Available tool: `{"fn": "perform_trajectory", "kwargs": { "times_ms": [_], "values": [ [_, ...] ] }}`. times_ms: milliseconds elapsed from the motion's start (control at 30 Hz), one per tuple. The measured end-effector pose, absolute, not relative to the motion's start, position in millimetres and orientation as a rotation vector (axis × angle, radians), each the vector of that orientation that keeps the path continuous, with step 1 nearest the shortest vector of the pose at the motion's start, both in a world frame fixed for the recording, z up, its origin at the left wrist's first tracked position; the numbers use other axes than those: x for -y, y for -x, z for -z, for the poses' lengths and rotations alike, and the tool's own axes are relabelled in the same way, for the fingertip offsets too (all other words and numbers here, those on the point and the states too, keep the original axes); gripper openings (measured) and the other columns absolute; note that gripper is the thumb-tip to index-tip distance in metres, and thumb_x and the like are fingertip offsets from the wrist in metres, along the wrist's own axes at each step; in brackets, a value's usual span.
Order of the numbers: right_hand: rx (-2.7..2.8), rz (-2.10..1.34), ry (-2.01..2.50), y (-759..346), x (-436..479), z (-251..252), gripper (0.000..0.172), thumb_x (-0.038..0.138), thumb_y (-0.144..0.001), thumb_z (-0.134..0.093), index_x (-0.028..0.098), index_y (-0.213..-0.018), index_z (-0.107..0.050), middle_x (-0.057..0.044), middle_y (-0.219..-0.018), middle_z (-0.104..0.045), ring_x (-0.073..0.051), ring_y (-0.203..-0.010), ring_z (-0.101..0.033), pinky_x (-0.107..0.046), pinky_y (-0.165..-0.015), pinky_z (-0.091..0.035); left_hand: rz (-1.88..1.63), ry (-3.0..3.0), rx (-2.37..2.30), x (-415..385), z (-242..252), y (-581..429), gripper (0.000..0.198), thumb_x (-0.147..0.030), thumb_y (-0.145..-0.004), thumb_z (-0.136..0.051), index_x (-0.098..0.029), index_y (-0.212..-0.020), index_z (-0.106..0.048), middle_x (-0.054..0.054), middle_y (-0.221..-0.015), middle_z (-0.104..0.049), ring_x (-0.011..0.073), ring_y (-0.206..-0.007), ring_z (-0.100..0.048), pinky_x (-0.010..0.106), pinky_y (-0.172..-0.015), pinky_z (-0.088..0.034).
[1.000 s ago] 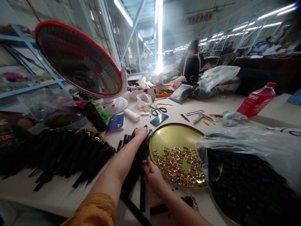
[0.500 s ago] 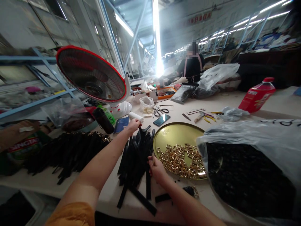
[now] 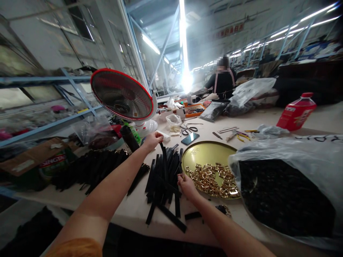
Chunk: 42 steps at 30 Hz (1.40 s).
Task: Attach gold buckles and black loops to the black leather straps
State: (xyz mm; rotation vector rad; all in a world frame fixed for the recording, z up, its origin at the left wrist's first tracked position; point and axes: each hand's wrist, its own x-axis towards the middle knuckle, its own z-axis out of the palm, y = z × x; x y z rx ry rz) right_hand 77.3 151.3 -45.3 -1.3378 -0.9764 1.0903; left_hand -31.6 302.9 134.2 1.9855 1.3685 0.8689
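My left hand (image 3: 153,140) is closed in a pinch on the upper end of a black strip (image 3: 163,157). That strip rises from a loose pile of similar black strips (image 3: 160,191) on the table. At the pile's right side, beside the rim of a round gold tray (image 3: 203,150), my right hand (image 3: 186,184) has its fingers pressed together. What sits between those fingertips is too small to make out. Many gold metal buckles (image 3: 206,178) lie in the tray. Left of my left forearm is a heap of black strips with gold fittings (image 3: 96,164).
A clear plastic bag (image 3: 257,153) of black pieces stands at right, before a red bottle (image 3: 297,112). A red-rimmed fan (image 3: 123,94), a phone (image 3: 190,138), scissors (image 3: 189,129) and pliers (image 3: 242,136) are farther back. A person (image 3: 222,78) is beyond the table.
My left hand has drawn a little leftward from the pile, and the black strip in it now stands up more clearly. The whole view has swung left. My right hand stays by the tray rim.
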Motion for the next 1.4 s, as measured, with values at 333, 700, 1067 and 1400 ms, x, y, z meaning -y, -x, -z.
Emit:
{"fn": "perform_trajectory", "kwargs": {
  "times_ms": [333,700,1067,1400],
  "values": [
    [1.590,-0.431,1.701,-102.3,-184.1,-54.8,0.030,0.040,-0.086,-0.035,0.020,-0.101,-0.051,-0.007,-0.088,-0.062,-0.020,-0.077,-0.056,-0.028,-0.063,-0.033,-0.969,-2.141,-1.254,-307.3,-126.6,34.4,0.013,-0.020,-0.067,-0.059,-0.014,-0.078,-0.060,0.000,-0.066,-0.060,0.0123,-0.062,-0.054,0.024,-0.062,-0.042],
    [1.845,-0.061,1.722,-101.0,-216.1,-69.8,0.023,0.034,-0.083,-0.044,0.019,-0.098,-0.053,-0.006,-0.094,-0.062,-0.019,-0.081,-0.056,-0.027,-0.062,-0.033,-0.975,-1.954,-1.196,-305.9,-125.1,32.4,0.007,-0.014,-0.066,-0.060,-0.012,-0.072,-0.057,-0.003,-0.057,-0.056,0.0090,-0.052,-0.052,0.021,-0.054,-0.041],
    [1.955,0.073,1.662,-96.2,-216.8,-78.1,0.019,0.028,-0.082,-0.046,0.020,-0.097,-0.056,-0.006,-0.093,-0.063,-0.019,-0.081,-0.056,-0.027,-0.062,-0.030,-1.029,-1.828,-1.152,-301.0,-123.7,28.7,0.004,-0.011,-0.066,-0.059,-0.012,-0.069,-0.057,-0.002,-0.057,-0.057,0.0079,-0.051,-0.051,0.020,-0.052,-0.041],
    [1.911,0.086,1.627,-103.9,-211.4,-78.7,0.017,0.029,-0.085,-0.043,0.022,-0.092,-0.056,-0.003,-0.090,-0.064,-0.017,-0.076,-0.057,-0.026,-0.059,-0.029,-1.058,-1.874,-1.126,-299.3,-127.9,26.0,0.005,-0.015,-0.065,-0.059,-0.012,-0.069,-0.058,-0.002,-0.058,-0.056,0.0089,-0.052,-0.052,0.021,-0.052,-0.041]
  ]
}}
